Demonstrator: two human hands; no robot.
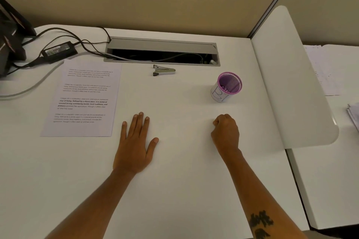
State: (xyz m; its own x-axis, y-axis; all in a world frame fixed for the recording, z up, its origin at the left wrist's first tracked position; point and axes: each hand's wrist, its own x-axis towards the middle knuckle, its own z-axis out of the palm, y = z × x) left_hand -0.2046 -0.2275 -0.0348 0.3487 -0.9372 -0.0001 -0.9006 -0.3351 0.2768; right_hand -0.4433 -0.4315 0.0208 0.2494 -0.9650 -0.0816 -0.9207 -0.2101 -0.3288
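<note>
My left hand [136,143] lies flat on the white desk [174,180], palm down with fingers straight, just right of a printed paper sheet [83,99]. My right hand [226,132] rests on the desk as a fist with fingers curled, holding nothing I can see. A small silver stapler [164,71] lies beyond the hands near the cable slot. A purple mesh pen cup [227,86] wrapped in white paper stands above my right hand; its inside looks empty.
An open grey cable tray [161,52] runs along the desk's back. A black power adapter [58,50] and cables lie at the back left beside a dark device [9,35]. A white divider panel [291,75] bounds the right side, with paper stacks [353,114] beyond it.
</note>
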